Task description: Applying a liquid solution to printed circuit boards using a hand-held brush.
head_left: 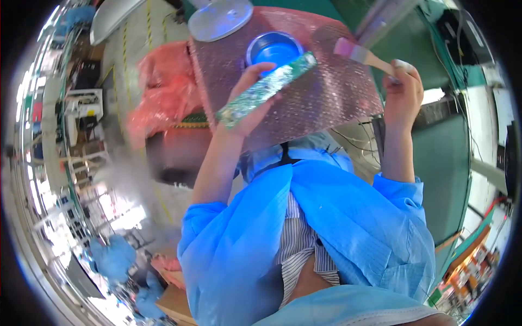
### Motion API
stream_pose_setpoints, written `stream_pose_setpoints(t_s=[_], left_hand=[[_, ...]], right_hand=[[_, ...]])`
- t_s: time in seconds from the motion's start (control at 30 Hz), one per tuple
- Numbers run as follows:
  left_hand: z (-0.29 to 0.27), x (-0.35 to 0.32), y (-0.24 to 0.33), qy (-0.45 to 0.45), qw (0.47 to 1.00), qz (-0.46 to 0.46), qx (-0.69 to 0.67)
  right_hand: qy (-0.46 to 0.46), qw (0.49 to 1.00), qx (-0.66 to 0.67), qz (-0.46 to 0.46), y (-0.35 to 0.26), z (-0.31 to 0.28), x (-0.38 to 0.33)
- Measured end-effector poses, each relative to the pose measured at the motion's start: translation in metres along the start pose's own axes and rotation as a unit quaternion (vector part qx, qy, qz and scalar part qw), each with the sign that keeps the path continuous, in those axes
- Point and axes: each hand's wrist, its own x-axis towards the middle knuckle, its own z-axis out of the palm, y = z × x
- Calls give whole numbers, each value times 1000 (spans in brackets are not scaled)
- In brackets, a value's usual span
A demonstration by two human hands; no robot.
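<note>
My left hand (pixel 244 82) is closed around a long, narrow green circuit board (pixel 266 87), which it holds tilted, its far end up to the right. The board's face looks bright and speckled; details are blurred. Just beyond it a round bowl (pixel 251 46) stands on pink bubble wrap (pixel 348 92), its inside glowing blue. Raised to the right, my right hand (pixel 403 98) grips a flat brush (pixel 374 60) by its pale wooden handle. The brush head, pinkish at the tip, points left toward the bowl and is apart from the board.
A pale oval disc (pixel 220 23) stands behind the bowl at the far edge. Crumpled red bubble wrap (pixel 166 87) lies left of the work surface. A green bench (pixel 443 157) runs along my right, with loose cables nearby. People in blue clothing (pixel 111 255) show at lower left.
</note>
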Motion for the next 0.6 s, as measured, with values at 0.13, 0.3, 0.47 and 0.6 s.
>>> stream_pose_setpoints(t_s=[0.13,0.3,0.47,0.6], left_hand=[[61,44,-65,-127,974,-140,-123],[104,108,-158,-194,949,-161,-189],[129,174,-218,-143,956,-151,-208],[128,205,-244,-71,992,-77,-68]], right_hand=[[82,992,52,-80,-27,-87,-1],[205,971,37,-113,-52,-158,-27],[230,965,21,-121,-57,-199,-47],[250,961,35,-118,-59,-211,-57]])
